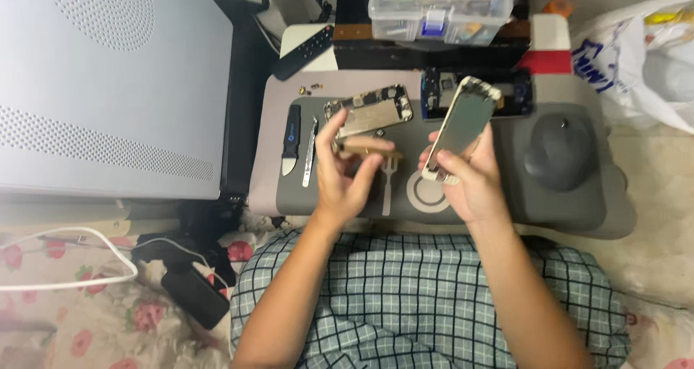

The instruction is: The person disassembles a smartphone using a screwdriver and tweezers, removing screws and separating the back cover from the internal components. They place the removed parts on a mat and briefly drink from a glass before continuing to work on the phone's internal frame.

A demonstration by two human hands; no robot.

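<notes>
- Here, our right hand grips a detached phone screen panel, fingers wrapped round its lower end; the panel stands tilted, top edge leaning away from us, metal back plate facing the camera.
- Our left hand pinches a thin brownish strip between thumb and fingertips, holding it level just left of the panel; what exactly the strip is we cannot tell.
- Both hands hover above a grey work mat, close together but not touching.
- Just beyond the left hand lies an opened phone body, its inner parts showing, flat on the mat.
- Behind the raised panel lies a second dark phone frame, partly hidden by it.
- Left of the opened body lie metal tweezers, and beside them a black pry tool with a pale tip.
- A few tiny screws sit near the mat's far left corner.
- A pale fork-shaped tool lies on the mat between our hands, next to a white ring mark printed there.
- On the mat's right rests a dark computer mouse.
- Farther back stand a clear plastic parts box and a black remote control.
- A large white appliance fills the left side; a white plastic bag sits at the right.
</notes>
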